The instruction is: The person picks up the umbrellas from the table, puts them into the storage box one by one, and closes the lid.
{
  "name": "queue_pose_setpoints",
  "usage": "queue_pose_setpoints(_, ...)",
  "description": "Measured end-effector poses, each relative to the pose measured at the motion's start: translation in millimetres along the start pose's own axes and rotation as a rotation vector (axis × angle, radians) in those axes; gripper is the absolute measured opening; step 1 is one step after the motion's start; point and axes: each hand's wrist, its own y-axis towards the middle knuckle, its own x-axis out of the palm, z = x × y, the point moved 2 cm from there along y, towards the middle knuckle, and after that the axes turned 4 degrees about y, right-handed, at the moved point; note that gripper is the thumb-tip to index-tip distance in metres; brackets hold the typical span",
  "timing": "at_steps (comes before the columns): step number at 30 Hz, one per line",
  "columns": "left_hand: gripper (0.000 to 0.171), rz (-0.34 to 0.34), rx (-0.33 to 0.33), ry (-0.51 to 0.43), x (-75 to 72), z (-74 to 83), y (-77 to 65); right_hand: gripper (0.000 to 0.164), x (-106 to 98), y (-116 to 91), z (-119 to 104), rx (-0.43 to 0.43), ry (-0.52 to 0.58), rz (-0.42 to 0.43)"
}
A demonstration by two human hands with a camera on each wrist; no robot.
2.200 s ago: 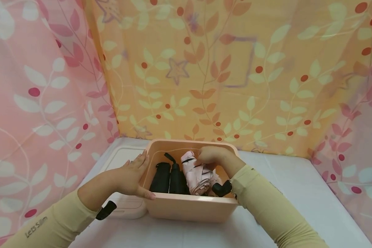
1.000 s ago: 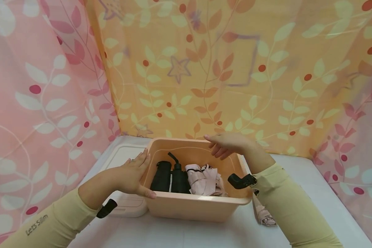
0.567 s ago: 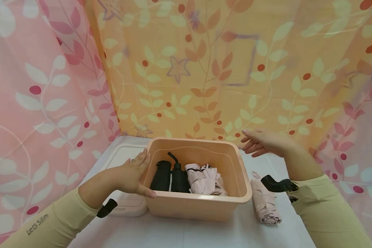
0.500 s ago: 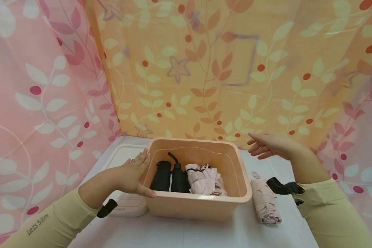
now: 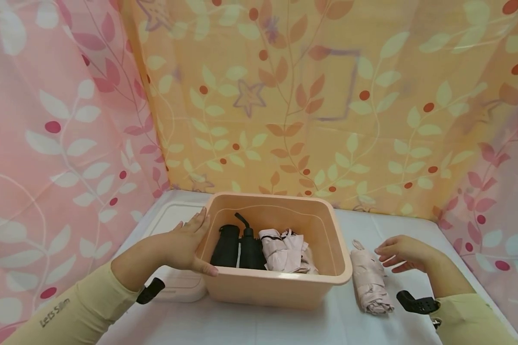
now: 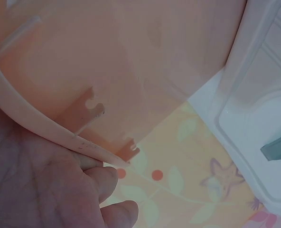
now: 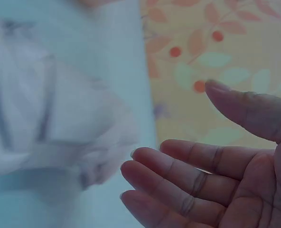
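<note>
A peach plastic bin (image 5: 267, 290) stands on the table with black folded umbrellas (image 5: 226, 247) on its left side and a pale pink folded umbrella (image 5: 284, 251) to their right. My left hand (image 5: 178, 247) rests on the bin's left rim, fingers straight and thumb at the front corner. Outside the bin, to its right, lies another rolled pink umbrella (image 5: 368, 280). Just right of it hovers my right hand (image 5: 407, 254), fingers loosely extended and holding nothing. In the right wrist view that umbrella (image 7: 60, 109) is blurred, apart from the fingertips.
A white lid (image 5: 174, 215) lies on the table left of the bin, partly behind my left arm. The white-covered table (image 5: 293, 328) is bounded by a yellow floral curtain (image 5: 263, 110) at the back and pink curtains (image 5: 60, 158) at the sides.
My right hand has let go of the pink umbrella inside the bin, lifted out and moved right, then lowered beside the umbrella on the table. My left hand has stayed on the rim.
</note>
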Motion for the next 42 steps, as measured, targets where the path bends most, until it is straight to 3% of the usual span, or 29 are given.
queue_pose_setpoints(8,0.130,-0.003,0.004,-0.004,-2.4,2.8,-0.8,0.045,14,6,39,0.100,0.032,0.039)
queue_pose_setpoints(17,0.130,-0.001,-0.002,-0.009,0.0,3.1,-2.0,0.045,30,18,63,0.120,0.072,0.106)
queue_pose_setpoints(23,0.131,-0.002,-0.001,-0.029,4.3,3.0,-4.0,0.047,42,21,66,0.108,0.102,0.082)
queue_pose_setpoints(31,0.130,0.006,0.003,-0.025,1.9,4.4,-4.4,0.043,48,18,61,0.060,0.173,-0.053)
queue_pose_setpoints(36,0.130,0.009,0.004,-0.020,-0.2,4.4,-4.8,0.035,56,23,58,0.063,0.214,-0.044)
queue_pose_setpoints(42,0.130,0.014,0.001,-0.028,-1.5,3.7,-4.6,0.032,62,24,50,0.099,0.183,0.062)
